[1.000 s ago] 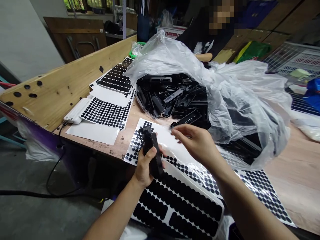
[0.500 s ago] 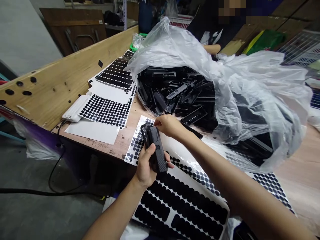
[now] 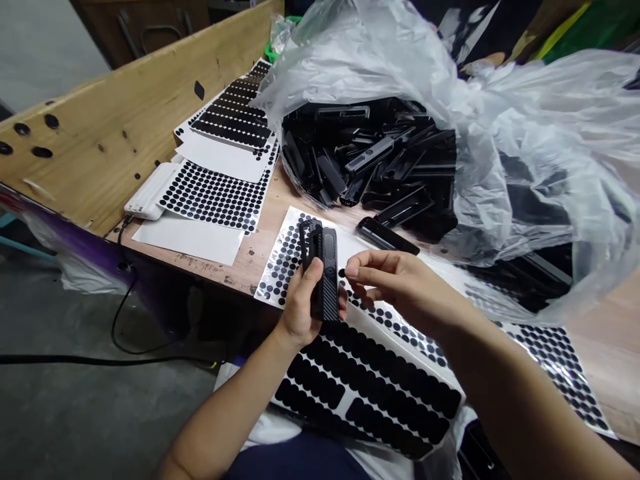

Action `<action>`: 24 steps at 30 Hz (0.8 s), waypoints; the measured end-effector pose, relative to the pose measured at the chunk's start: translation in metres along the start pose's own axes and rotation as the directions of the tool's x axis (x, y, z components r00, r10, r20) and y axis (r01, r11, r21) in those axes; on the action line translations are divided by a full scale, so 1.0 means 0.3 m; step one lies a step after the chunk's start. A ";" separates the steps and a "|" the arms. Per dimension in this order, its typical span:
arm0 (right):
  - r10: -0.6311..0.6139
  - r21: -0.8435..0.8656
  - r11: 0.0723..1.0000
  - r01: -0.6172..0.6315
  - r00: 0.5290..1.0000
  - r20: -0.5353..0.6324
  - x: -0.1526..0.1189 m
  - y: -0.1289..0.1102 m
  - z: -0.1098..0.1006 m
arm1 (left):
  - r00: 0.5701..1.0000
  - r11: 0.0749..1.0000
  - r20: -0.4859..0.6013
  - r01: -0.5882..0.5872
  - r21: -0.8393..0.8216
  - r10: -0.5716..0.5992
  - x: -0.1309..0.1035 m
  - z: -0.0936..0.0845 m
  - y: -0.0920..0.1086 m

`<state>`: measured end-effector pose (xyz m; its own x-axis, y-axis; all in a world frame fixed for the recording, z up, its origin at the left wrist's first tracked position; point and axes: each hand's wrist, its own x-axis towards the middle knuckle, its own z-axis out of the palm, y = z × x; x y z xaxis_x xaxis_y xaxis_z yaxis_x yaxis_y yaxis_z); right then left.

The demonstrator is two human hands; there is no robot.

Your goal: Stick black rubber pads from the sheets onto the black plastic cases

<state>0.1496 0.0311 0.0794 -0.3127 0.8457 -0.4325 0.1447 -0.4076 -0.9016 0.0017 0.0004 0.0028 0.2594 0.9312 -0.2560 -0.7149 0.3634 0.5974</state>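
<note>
My left hand [image 3: 299,308] is wrapped around a long black plastic casing [image 3: 330,280] with a carbon-weave pattern and a small round recess. A slimmer black frame-like part [image 3: 309,243] lies against its left side in the same grip. To the right of the casing, apart from it, my right hand [image 3: 395,277] has thumb and forefinger pinched, with a small round black sticker [image 3: 342,273] at the tips. Under both hands lie a white sheet of round black stickers [image 3: 285,267] and, nearer me, a sheet of larger black stickers [image 3: 390,393].
A clear plastic bag [image 3: 350,60] full of black plastic parts [image 3: 370,157] lies open ahead. More sticker sheets [image 3: 215,200] and a white power-bank-like device [image 3: 150,193] with a cable are at left, beside a wooden side board [image 3: 150,100]. One loose black part [image 3: 385,237] lies before the bag.
My right hand has drawn back from the casing's top end toward the right and nearer me. The casing is turned more upright in my left hand. The view has tilted down.
</note>
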 end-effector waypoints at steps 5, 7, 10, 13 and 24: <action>-0.016 -0.031 0.999 0.015 0.999 -0.036 0.001 0.005 0.035 | 0.999 0.998 -0.011 -0.033 0.058 0.034 -0.003 0.006 -0.006; -0.033 -0.050 0.998 0.030 0.998 -0.046 0.002 0.004 0.037 | 0.999 0.998 -0.018 -0.036 0.059 0.037 -0.003 0.006 -0.008; -0.059 -0.086 0.995 0.055 0.997 -0.055 0.000 0.001 0.040 | 0.999 0.998 -0.029 -0.030 0.060 0.031 -0.002 0.004 -0.009; -0.078 -0.090 0.993 0.072 0.995 -0.063 -0.003 -0.001 0.046 | 0.999 0.998 -0.038 -0.026 0.063 0.028 -0.003 0.003 -0.009; -0.171 -0.182 0.972 0.149 0.979 -0.112 -0.026 -0.005 0.061 | 0.998 0.999 -0.042 -0.036 0.041 0.038 -0.004 -0.003 -0.019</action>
<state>0.1347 0.0190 0.0843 -0.2253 0.9362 -0.2697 0.2647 -0.2076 -0.9417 0.0050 -0.0028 -0.0009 0.2049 0.9422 -0.2650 -0.6968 0.3306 0.6365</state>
